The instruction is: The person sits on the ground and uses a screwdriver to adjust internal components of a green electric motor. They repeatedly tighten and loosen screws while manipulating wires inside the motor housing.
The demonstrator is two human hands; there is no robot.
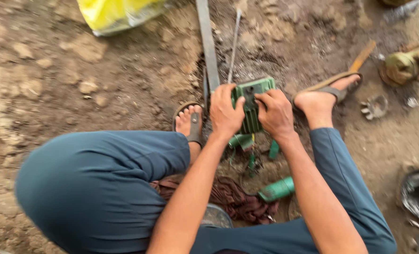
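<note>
I squat on dirt ground and grip a green ribbed metal housing (pixel 252 101) from both sides. My left hand (pixel 224 112) clasps its left edge, with the thumb on top. My right hand (pixel 275 113) grasps its right edge, fingers curled over the top. The housing stands between my two sandalled feet (pixel 190 121). Below it lie small green parts (pixel 240 140) and a green cylinder (pixel 277 189) on the soil.
A long flat metal bar (pixel 208 44) and a thin rod (pixel 234 44) run away from the housing. A yellow bag (pixel 117 14) lies at the top left. A dark red rag (pixel 233 197) lies under my arms. Greasy machine parts (pixel 400 66) and a dark ring (pixel 418 195) lie at the right.
</note>
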